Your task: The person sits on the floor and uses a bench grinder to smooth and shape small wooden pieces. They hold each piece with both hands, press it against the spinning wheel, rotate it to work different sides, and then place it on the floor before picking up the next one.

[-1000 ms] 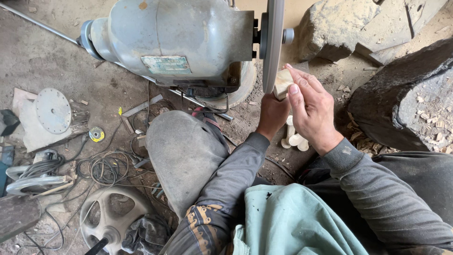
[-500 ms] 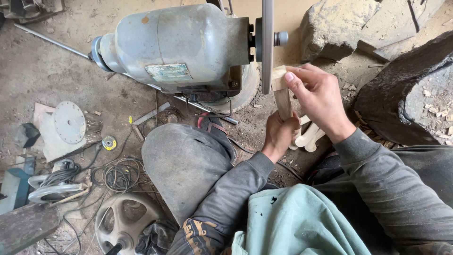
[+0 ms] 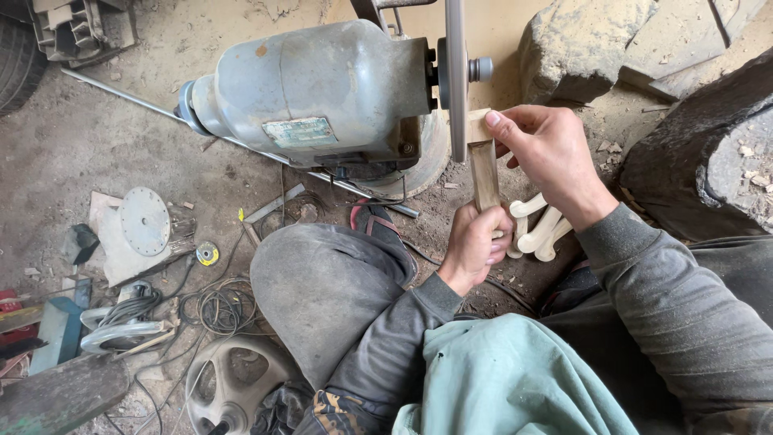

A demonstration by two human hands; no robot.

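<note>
The left hand (image 3: 475, 242) is closed around the lower end of a pale, narrow wooden stick (image 3: 484, 167), while the right hand (image 3: 551, 153) pinches its top against the thin grey grinding disc (image 3: 456, 76), probably to steady it.

Pale wood piece (image 3: 483, 165): narrow, squared stick, unfinished. Held near upright, slightly tilted. Top end pressed against flat face of thin grinding disc (image 3: 456, 76), seen edge-on, mounted on grey motor (image 3: 314, 93). Lower end gripped in left hand (image 3: 477, 242); upper end pinched by right hand (image 3: 551, 153) fingers.
</note>
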